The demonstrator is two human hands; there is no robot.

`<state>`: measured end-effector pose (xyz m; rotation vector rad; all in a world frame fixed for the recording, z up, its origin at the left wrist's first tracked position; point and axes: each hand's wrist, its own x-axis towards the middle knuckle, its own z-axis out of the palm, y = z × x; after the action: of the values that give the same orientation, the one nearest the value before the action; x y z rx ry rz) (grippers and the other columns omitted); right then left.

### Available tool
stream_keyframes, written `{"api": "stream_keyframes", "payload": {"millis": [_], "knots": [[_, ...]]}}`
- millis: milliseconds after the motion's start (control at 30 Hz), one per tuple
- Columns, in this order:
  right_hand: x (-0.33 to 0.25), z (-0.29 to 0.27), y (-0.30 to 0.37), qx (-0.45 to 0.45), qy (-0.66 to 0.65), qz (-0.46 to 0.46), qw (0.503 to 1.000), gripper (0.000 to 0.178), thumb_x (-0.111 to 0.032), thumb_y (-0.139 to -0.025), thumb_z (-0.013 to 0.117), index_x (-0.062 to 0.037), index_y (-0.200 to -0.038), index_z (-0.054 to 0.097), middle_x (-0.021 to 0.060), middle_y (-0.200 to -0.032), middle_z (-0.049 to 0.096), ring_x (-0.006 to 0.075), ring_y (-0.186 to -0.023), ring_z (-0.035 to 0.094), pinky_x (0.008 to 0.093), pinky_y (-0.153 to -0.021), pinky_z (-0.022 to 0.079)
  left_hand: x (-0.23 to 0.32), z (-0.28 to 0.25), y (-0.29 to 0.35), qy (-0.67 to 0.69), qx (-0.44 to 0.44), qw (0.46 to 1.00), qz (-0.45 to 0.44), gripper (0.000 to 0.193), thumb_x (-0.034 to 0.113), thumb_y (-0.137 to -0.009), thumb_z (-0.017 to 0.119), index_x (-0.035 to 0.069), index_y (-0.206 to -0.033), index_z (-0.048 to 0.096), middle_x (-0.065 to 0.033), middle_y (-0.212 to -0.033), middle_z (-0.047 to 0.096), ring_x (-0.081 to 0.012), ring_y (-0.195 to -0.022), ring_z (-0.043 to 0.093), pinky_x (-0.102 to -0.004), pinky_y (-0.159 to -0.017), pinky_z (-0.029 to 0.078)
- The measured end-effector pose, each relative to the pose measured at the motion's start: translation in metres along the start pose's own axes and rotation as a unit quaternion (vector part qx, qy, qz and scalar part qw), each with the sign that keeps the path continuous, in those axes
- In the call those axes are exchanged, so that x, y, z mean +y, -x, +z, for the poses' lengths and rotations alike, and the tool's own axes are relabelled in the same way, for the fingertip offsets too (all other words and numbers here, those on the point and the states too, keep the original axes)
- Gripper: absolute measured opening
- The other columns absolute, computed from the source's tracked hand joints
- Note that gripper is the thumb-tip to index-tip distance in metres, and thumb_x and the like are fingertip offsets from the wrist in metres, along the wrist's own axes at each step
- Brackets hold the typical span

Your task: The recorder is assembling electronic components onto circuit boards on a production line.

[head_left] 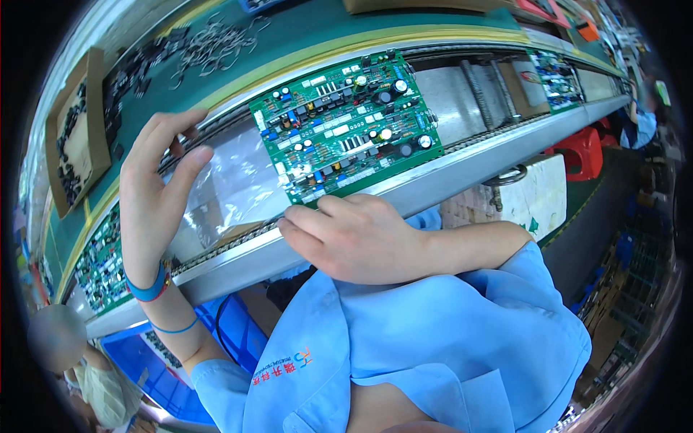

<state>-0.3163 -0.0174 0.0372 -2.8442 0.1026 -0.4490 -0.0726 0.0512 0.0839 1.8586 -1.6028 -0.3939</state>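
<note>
Two rows of similar parts fill one large green circuit board [348, 128], which lies flat across the conveyor's metal rails [462, 160] in front of the person. Capacitors, connectors and small blue and black pieces stand over most of its surface, so the fitting looks well advanced; whether any position is vacant is too small to tell. The right hand [354, 238] is at the board's near left corner, its fingers bent and close together, the tips apparently against the edge; I cannot tell whether they pinch anything. The left hand [154, 180] is raised just beside the board's left end, thumb and fingers spread apart, with nothing visible between them. Beyond it, loose black parts [142, 71] and a heap of thin leads [216, 47] lie on the green tabletop [303, 35], unmounted, and more black parts sit in a cardboard box [97, 115]. Which board these belong to does not show. Another populated board [556, 81] rests farther right along the conveyor, and a further one [101, 263] lies to the left.
</note>
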Motion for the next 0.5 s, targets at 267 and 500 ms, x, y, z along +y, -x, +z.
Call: {"api": "stream_keyframes", "payload": {"millis": [267, 500], "knots": [[0.033, -0.028, 0.056, 0.032, 0.063, 0.155, 0.985, 0.036, -0.01, -0.071, 0.064, -0.0107, -0.107, 0.069, -0.0024, -0.093, 0.063, 0.0131, -0.068, 0.061, 0.0265, -0.054, 0.048, 0.003, 0.01, -0.001, 0.014, -0.045, 0.999, -0.012, 0.033, 0.001, -0.081, 0.068, -0.002, -0.113, 0.064, -0.0089, -0.091, 0.058, -0.0177, -0.081, 0.051, -0.0286, -0.076, 0.044], [0.059, -0.047, 0.096, 0.074, 0.091, 0.263, 0.958, 0.033, -0.004, -0.075, 0.062, -0.0119, -0.106, 0.07, 0.0013, -0.101, 0.07, 0.0183, -0.072, 0.067, 0.0308, -0.06, 0.053, 0.003, 0.019, -0.004, 0.014, -0.065, 0.997, -0.035, 0.033, 0.001, -0.082, 0.067, -0.001, -0.114, 0.064, -0.008, -0.093, 0.058, -0.0175, -0.082, 0.052, -0.028, -0.078, 0.045]]}}
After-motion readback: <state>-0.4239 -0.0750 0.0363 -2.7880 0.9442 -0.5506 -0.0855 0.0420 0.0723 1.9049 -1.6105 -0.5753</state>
